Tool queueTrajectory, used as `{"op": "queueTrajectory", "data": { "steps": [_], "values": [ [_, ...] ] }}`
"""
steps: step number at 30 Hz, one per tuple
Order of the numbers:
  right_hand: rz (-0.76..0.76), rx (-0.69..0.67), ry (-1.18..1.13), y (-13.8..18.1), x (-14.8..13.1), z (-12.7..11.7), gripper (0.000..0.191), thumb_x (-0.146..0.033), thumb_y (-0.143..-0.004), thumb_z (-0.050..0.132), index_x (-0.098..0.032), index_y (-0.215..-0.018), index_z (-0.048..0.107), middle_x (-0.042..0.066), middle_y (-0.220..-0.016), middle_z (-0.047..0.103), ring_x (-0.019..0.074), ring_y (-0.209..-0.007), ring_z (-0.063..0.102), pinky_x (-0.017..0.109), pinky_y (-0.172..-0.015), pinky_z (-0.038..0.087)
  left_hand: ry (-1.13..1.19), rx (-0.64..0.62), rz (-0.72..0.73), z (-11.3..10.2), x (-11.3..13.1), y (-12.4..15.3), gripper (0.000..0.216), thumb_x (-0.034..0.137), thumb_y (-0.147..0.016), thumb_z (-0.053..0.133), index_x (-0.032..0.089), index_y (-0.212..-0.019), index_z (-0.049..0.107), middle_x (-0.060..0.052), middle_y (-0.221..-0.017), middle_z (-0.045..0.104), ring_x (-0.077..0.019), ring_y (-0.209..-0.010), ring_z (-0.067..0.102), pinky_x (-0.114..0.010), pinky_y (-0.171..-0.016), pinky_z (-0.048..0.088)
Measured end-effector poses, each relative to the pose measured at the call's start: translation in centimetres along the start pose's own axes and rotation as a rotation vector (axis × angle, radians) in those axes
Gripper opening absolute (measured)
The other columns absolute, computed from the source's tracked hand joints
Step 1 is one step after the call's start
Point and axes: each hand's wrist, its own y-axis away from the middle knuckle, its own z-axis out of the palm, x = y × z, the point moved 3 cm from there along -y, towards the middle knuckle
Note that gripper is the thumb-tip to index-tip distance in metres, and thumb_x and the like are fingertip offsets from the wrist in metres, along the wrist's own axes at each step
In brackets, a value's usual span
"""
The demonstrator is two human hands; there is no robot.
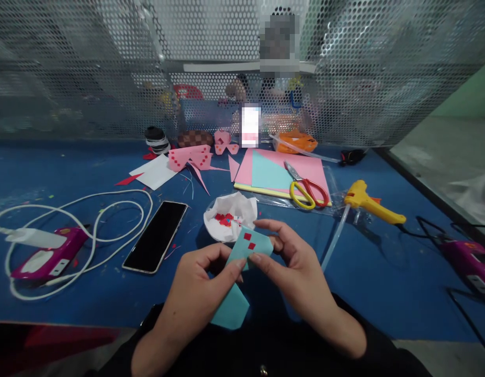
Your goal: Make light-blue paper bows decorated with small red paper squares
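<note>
Person is wearing a black long-sleeved top. Left sleeve (112,365) is showing as a dark edge along the outer side of the forearm, with a darker bunched fold near the wrist. Right sleeve (387,358) is ending a little past the wrist, its cuff edge lying smooth and close. Fabric is looking matte and plain. The same black cloth is filling the lower middle of the view between the forearms, where a small pale, shiny stud or button (261,370) is catching light. Left hand (199,293) and right hand (301,277) are going bare, with fingernails showing short, rounded and faintly glossy.
</note>
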Motion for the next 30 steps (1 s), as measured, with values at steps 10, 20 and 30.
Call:
{"op": "queueTrajectory", "data": {
  "steps": [10,20,30],
  "values": [
    [0.013,0.083,-0.133,-0.1,0.1,-0.2,0.042,-0.028,-0.079,0.074,-0.022,-0.117,0.058,-0.009,-0.067,0.059,0.0104,-0.064,0.062,0.025,-0.064,0.052,-0.029,-0.046,-0.043,0.4,0.5,0.3,0.028,0.039,-0.082,0.065,0.020,-0.061,0.064,0.002,-0.055,0.061,-0.0106,-0.048,0.049,-0.021,-0.046,0.038],
    [-0.015,0.087,-0.018,-0.4,-0.4,-0.7,0.048,-0.040,-0.081,0.072,-0.019,-0.121,0.054,-0.004,-0.073,0.067,0.0130,-0.068,0.064,0.028,-0.068,0.054,-0.068,-0.042,-0.020,0.0,0.6,0.2,0.029,0.040,-0.081,0.063,0.020,-0.060,0.063,0.003,-0.053,0.058,-0.0106,-0.048,0.048,-0.021,-0.046,0.038],
    [-0.476,0.322,0.635,-0.1,-2.2,-2.8,0.026,-0.034,-0.093,0.061,-0.022,-0.116,0.064,0.003,-0.099,0.068,0.0178,-0.091,0.064,0.037,-0.084,0.050,-0.081,-0.020,0.018,-0.7,0.1,0.6,0.032,0.045,-0.082,0.065,0.021,-0.061,0.065,0.004,-0.054,0.057,-0.0104,-0.047,0.047,-0.020,-0.043,0.035]
  ]
}}
